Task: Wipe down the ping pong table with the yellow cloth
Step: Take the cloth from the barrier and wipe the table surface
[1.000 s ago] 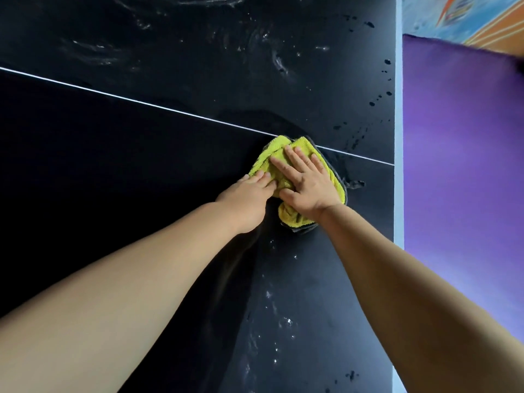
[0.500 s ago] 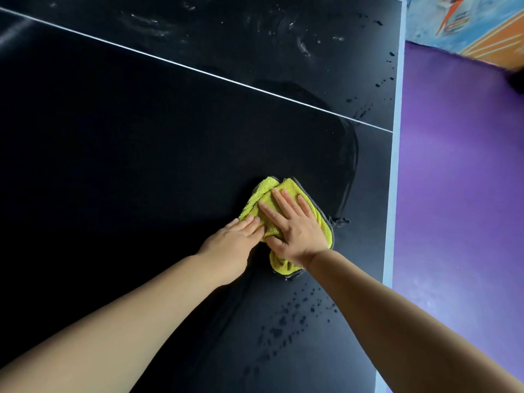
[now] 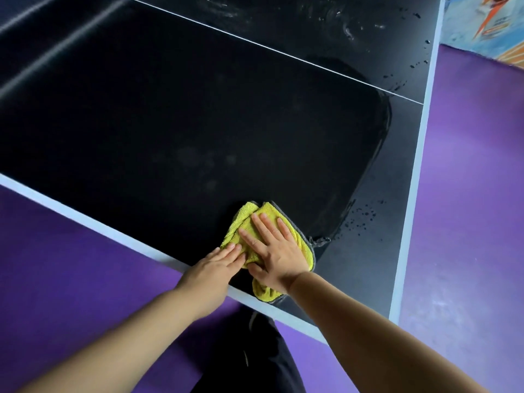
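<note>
Presses the right hand (image 3: 272,251) flat, fingers straight and spread, onto a crumpled yellow terry cloth (image 3: 243,219) trimmed in grey. Lays the left hand (image 3: 209,273) just beside it, fingers straight and close together, tips touching the cloth's left edge, wrist out past the rim. Both palms down and open, side by side, gripping nothing. Cloth on the glossy black ping pong desk (image 3: 170,123) near its front right corner, with one fold lapping over the pale blue edge band (image 3: 85,217). Right of the cloth, scattered water droplets (image 3: 365,217) on a duller strip, bounded by a curved wet ridge. Farther out, a thin white line (image 3: 283,52) across the top, with smears and drops beyond. Around the desk, purple floor (image 3: 467,222); below the arms, dark trousers (image 3: 255,350); at top right, a painted wall (image 3: 482,24).
</note>
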A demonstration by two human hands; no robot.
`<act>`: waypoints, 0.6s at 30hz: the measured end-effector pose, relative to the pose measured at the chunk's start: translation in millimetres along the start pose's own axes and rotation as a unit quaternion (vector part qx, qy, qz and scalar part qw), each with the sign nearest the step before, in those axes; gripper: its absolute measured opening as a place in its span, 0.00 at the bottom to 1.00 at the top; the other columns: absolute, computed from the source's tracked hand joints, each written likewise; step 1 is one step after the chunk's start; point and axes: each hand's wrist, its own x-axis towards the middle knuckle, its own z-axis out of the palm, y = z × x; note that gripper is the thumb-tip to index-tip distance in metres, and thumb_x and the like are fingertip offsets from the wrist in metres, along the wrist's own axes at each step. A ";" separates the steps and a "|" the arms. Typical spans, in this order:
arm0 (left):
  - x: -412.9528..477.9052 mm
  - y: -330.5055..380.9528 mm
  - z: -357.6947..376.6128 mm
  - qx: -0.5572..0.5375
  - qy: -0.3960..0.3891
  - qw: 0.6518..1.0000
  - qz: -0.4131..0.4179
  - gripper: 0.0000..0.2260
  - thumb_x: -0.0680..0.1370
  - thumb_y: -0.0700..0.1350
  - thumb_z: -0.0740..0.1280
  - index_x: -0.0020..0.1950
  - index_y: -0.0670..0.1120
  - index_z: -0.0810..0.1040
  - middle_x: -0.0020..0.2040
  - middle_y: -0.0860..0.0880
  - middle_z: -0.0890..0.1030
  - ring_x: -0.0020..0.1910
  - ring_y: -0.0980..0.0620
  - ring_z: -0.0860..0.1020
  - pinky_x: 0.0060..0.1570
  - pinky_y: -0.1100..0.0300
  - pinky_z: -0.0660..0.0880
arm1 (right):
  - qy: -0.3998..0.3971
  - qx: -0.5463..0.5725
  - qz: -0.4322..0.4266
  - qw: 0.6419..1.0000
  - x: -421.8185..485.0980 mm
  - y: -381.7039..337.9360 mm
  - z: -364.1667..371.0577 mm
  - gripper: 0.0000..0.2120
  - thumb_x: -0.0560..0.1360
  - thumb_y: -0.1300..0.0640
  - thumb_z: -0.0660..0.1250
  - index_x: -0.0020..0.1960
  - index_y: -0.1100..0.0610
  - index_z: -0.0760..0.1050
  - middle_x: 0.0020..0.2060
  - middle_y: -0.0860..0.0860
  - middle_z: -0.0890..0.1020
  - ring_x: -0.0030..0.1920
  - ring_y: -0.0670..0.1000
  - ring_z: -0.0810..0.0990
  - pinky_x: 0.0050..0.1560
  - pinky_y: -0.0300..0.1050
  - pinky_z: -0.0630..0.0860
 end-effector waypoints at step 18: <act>-46.6 64.9 34.7 0.009 -0.082 0.996 0.016 0.34 0.76 0.31 0.53 0.77 0.48 0.42 0.77 0.49 0.40 0.75 0.53 0.38 0.70 0.61 0.37 | 0.000 0.033 -0.036 0.999 -100.9 -8.2 14.0 0.40 0.70 0.42 0.61 0.79 0.44 0.51 0.79 0.51 0.51 0.79 0.53 0.46 0.77 0.58 0.46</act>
